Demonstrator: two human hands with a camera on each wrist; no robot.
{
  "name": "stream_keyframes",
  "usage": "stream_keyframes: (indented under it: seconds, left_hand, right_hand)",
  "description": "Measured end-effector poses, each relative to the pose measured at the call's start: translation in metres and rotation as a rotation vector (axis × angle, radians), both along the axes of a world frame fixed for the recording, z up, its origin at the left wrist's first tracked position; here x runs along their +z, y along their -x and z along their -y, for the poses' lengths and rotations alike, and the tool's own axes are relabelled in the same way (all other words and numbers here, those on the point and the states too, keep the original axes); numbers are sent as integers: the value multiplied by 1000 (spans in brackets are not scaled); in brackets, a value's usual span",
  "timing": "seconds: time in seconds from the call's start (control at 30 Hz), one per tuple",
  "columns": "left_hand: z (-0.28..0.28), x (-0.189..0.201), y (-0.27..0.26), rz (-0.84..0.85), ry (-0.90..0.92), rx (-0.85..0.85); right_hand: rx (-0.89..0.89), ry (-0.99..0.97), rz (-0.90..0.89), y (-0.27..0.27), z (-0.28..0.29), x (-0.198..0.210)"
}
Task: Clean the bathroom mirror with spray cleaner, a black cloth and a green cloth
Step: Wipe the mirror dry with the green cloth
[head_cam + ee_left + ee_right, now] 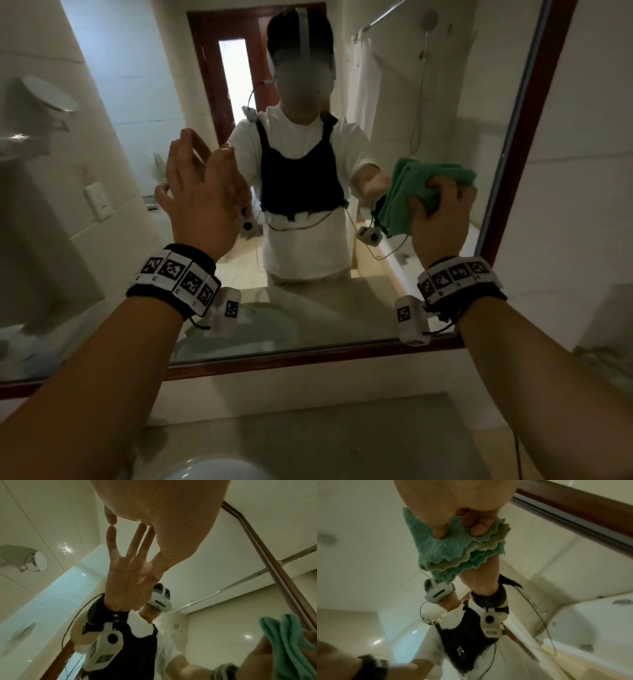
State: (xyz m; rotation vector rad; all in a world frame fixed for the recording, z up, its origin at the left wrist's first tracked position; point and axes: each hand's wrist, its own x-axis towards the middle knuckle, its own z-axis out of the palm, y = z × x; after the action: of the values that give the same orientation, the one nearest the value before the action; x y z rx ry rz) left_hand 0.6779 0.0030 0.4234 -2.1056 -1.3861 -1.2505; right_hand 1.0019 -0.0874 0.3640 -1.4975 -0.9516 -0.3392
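The bathroom mirror (428, 85) with a dark red-brown frame (529, 137) fills the head view. My right hand (442, 209) grips a folded green cloth (428, 178) and holds it against the glass near the right edge of the frame. In the right wrist view my fingers (477, 530) curl into the green cloth (447, 547). My left hand (198, 161) is raised at the left of centre, fingers spread, with fingertips (111, 519) touching the glass. It holds nothing. No spray bottle or black cloth shows in any view.
A stone counter (325, 421) runs below the mirror, with a white basin rim (212, 471) at the bottom edge. A round mirror on an arm (36, 561) hangs at the left. The glass reflects me, a door and a shower.
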Motion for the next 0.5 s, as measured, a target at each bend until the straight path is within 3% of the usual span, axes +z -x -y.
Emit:
stream_keyframes:
  seconds: [0.1,0.3,0.5]
  left_hand:
    - [-1,0,1,-3,5,1]
    - [-2,-1,1,-47,9,43]
    - [-3,-4,5,-73,-43,59]
  right_hand:
    - [18,47,81,29,-10,-3]
    - [124,175,485,127,-43,-9]
    - [208,306,603,187,-54,-34]
